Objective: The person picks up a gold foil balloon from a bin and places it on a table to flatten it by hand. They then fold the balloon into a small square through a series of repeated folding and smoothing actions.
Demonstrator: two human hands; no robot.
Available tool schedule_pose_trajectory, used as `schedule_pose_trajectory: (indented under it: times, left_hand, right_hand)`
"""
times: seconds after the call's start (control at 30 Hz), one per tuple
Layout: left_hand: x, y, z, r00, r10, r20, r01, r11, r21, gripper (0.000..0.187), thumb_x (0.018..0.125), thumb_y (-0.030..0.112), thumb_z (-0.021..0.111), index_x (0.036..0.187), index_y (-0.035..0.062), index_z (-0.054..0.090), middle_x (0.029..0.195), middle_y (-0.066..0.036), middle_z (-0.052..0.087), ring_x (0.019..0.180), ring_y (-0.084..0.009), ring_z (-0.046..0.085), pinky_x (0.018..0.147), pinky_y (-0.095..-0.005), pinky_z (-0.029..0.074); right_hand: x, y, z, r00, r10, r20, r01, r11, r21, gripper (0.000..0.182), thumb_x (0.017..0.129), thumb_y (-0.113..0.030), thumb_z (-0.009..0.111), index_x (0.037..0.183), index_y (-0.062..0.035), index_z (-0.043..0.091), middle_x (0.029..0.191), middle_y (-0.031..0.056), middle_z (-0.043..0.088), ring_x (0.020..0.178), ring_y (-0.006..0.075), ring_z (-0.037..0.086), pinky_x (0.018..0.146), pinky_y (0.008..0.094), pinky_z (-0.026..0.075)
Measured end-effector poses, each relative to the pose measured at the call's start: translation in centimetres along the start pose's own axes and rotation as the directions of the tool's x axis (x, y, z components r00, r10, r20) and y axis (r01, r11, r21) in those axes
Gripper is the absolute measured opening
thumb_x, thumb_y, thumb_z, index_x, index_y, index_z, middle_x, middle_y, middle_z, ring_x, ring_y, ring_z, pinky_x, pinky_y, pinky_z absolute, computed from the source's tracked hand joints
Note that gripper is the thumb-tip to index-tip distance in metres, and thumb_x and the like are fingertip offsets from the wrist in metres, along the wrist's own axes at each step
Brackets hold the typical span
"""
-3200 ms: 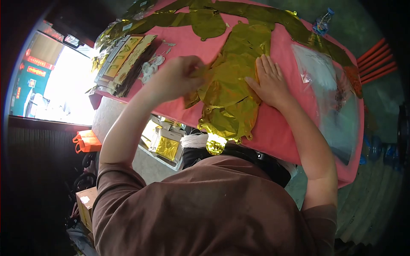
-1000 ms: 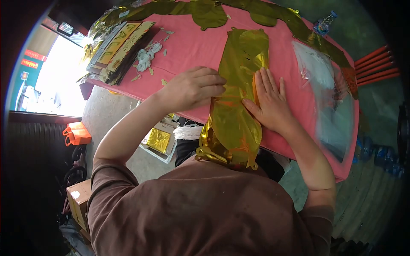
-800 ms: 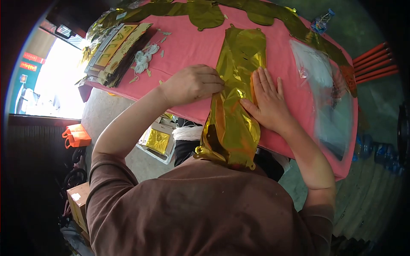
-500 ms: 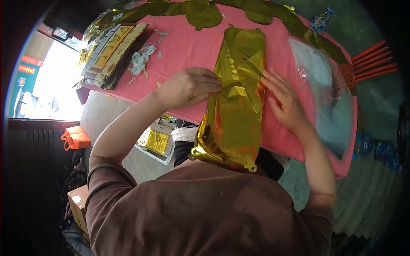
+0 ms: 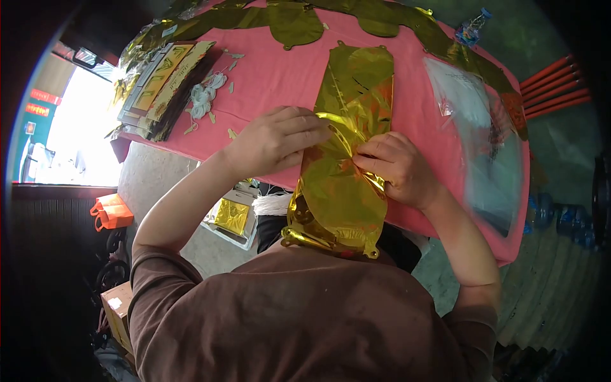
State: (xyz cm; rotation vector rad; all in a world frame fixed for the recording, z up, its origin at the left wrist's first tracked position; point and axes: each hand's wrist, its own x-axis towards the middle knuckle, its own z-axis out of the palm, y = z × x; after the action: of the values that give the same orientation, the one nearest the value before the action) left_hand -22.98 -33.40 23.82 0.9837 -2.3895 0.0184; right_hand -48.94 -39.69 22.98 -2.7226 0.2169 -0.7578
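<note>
Pinching one gold foil balloon (image 5: pixel 347 159), our left hand (image 5: pixel 273 140) and right hand (image 5: pixel 398 169) hold its creased middle. It lies flat, shiny, overhanging the bench (image 5: pixel 280 70).

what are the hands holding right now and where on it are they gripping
Both hold the folded gold foil balloon at its middle: the left hand pinches its left edge, the right hand its right edge, where the foil bunches.

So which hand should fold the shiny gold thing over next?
Probably the right hand: it pinches the foil at the crease in the middle. The left hand grips the foil's left edge, so it can steady it.
</note>
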Motion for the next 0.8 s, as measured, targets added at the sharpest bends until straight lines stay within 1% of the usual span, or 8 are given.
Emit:
schedule_pose_trajectory:
  times: [0.13,0.27,0.33,0.37,0.4,0.47,0.53,0.8]
  left_hand:
    - [-0.7,-0.8,0.5,0.997,0.073,0.035,-0.069,0.992,-0.105,0.024,0.069,0.002,0.061,0.092,0.0018,0.065,0.096,-0.009,0.064,0.091,-0.0279,0.059,0.08,-0.0378,0.05]
    - [-0.1,-0.9,0.5,0.985,-0.149,0.088,0.171,0.924,-0.343,0.017,0.074,0.002,0.06,0.09,0.0018,0.064,0.081,-0.009,0.063,0.078,-0.0236,0.06,0.071,-0.034,0.049]
    - [0.9,-0.7,-0.2,0.953,-0.268,0.142,0.303,0.856,-0.42,0.013,0.078,0.001,0.059,0.09,0.001,0.064,0.077,-0.007,0.063,0.072,-0.0203,0.06,0.067,-0.031,0.049]
    - [1.7,-0.8,-0.6,0.847,-0.428,0.314,0.53,0.721,-0.446,0.01,0.081,0.004,0.059,0.089,0.0003,0.064,0.074,-0.004,0.062,0.068,-0.0159,0.059,0.063,-0.0281,0.047]
    - [2.3,-1.0,-0.8,0.688,-0.542,0.482,0.725,0.543,-0.424,0.009,0.085,0.006,0.058,0.089,-0.0004,0.063,0.071,-0.002,0.06,0.063,-0.0114,0.057,0.06,-0.0252,0.046]
    - [2.4,-2.8,0.6,0.739,-0.518,0.43,0.662,0.442,-0.606,0.012,0.085,0.013,0.063,0.086,0.0013,0.064,0.066,0.002,0.058,0.06,-0.005,0.054,0.054,-0.0222,0.042]
    - [3.7,-3.5,0.1,0.544,-0.572,0.615,0.835,0.299,-0.461,0.013,0.082,0.016,0.066,0.081,0.0031,0.064,0.064,0.001,0.058,0.058,-0.0067,0.054,0.052,-0.0234,0.042]
    - [5.5,-7.0,0.4,0.324,-0.51,0.797,0.94,0.079,-0.332,0.015,0.078,0.018,0.07,0.079,0.0054,0.063,0.065,-0.001,0.061,0.055,-0.0068,0.057,0.049,-0.0197,0.045]
  right_hand:
    - [-0.1,0.0,-0.1,1.0,0.02,0.006,-0.02,1.0,0.013,0.024,0.069,0.001,0.062,0.093,-0.0017,0.065,0.096,0.0091,0.064,0.088,0.0276,0.06,0.076,0.0366,0.047]
    - [-0.7,1.2,0.4,0.987,0.159,-0.004,-0.155,0.965,0.209,0.023,0.071,-0.004,0.066,0.094,-0.0011,0.064,0.095,0.0113,0.064,0.087,0.0279,0.061,0.075,0.035,0.048]
    - [-0.5,1.4,0.4,0.928,0.357,-0.103,-0.287,0.866,0.41,0.015,0.078,0.001,0.059,0.092,0.0007,0.065,0.084,0.0081,0.065,0.074,0.0164,0.061,0.063,0.0277,0.047]
    - [-0.5,0.8,0.1,0.803,0.595,0.023,-0.504,0.659,0.558,0.01,0.084,-0.006,0.062,0.09,0.0021,0.065,0.077,0.0045,0.065,0.072,0.0072,0.057,0.063,0.023,0.045]
    - [-0.3,1.0,0.0,0.805,0.592,0.02,-0.501,0.663,0.555,0.01,0.084,-0.006,0.062,0.09,0.0021,0.065,0.077,0.0045,0.065,0.072,0.0072,0.057,0.063,0.023,0.045]
    - [0.2,1.7,0.1,0.654,0.757,0.016,-0.597,0.502,0.626,0.013,0.084,-0.01,0.064,0.089,0.0023,0.065,0.072,0.0027,0.063,0.069,0.0042,0.053,0.062,0.0228,0.044]
    - [0.2,3.1,0.3,0.686,0.723,-0.085,-0.539,0.583,0.607,0.016,0.084,-0.013,0.065,0.086,0.003,0.065,0.069,0.0031,0.062,0.066,0.004,0.053,0.058,0.023,0.043]
    - [1.9,5.8,-0.4,0.522,0.836,0.172,-0.816,0.43,0.387,0.024,0.085,-0.023,0.062,0.07,-0.0037,0.062,0.059,-0.0013,0.058,0.046,0.0039,0.046,0.039,0.0202,0.034]
